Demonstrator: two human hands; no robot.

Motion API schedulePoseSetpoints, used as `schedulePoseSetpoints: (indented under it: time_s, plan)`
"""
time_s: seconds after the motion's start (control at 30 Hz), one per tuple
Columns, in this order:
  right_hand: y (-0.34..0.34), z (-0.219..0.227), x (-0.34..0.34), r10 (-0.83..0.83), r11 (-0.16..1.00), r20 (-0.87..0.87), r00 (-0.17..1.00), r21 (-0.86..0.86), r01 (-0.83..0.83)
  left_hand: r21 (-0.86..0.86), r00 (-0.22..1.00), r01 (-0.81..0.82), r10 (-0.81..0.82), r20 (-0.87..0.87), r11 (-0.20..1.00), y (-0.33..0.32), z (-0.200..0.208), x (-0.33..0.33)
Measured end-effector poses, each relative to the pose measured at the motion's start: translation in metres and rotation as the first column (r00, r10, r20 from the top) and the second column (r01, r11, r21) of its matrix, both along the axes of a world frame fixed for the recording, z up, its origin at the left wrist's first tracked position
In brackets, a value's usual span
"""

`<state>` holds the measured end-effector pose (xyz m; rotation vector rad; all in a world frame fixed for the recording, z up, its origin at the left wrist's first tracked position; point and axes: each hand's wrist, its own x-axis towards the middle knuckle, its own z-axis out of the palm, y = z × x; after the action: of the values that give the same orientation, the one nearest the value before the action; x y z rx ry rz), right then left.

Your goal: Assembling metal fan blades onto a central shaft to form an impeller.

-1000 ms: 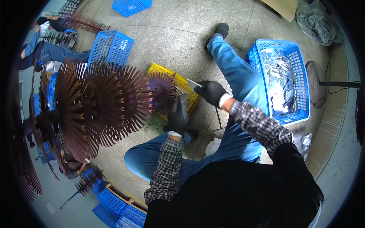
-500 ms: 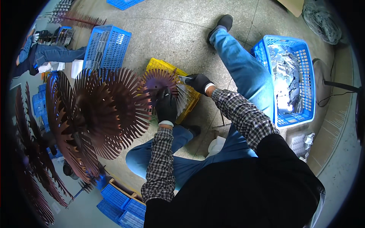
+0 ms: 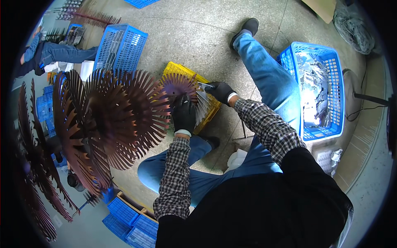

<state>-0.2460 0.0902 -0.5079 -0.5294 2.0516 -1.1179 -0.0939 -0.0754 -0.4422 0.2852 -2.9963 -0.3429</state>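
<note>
My right hand [image 3: 221, 91], in a dark glove, pinches a flat silvery metal piece [image 3: 205, 85] at the edge of a round rack of radiating prongs [image 3: 178, 84]. Silvery blades [image 3: 201, 108] fan out along that rack's right side, while purplish-brown prongs ring the rest. Against the middle of the rack rests my left hand [image 3: 184, 115], also dark-gloved, fingers curled; whatever they hold is hidden. Larger brown pronged discs [image 3: 120, 115] stand just left of it. Below and behind the rack sits a yellow crate [image 3: 213, 108].
A blue basket of shiny metal pieces [image 3: 340, 95] stands right of my leg. Another blue basket [image 3: 138, 47] is at the upper left, near another person's leg [image 3: 68, 56]. Blue crates [image 3: 124, 211] lie at the lower left. A thin stand leg [image 3: 244, 130] touches the floor.
The whole view has shifted slightly. Both hands keep nearly the same places at the rack, and the right still grips the metal piece at its edge.
</note>
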Motion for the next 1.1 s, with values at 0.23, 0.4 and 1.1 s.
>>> schedulePoseSetpoints:
  time_s: [0.23, 0.4, 1.1]
  plan:
    - [-0.003, -0.012, 0.002, 0.09, 0.995, -0.156, 0.984, 0.046, -0.084, -0.007, 0.999, -0.028, 0.028, -0.016, 1.0, 0.003, 0.001, -0.007]
    - [-0.001, -0.012, 0.01, 0.078, 0.995, -0.272, 0.959, -0.04, -0.092, -0.052, 0.991, -0.086, 0.091, 0.102, 0.995, 0.016, 0.02, -0.017]
    - [-0.007, -0.006, 0.024, 0.07, 0.975, -0.522, 0.85, -0.142, -0.168, -0.135, 0.983, -0.133, 0.148, 0.112, 0.982, 0.011, -0.005, -0.018]
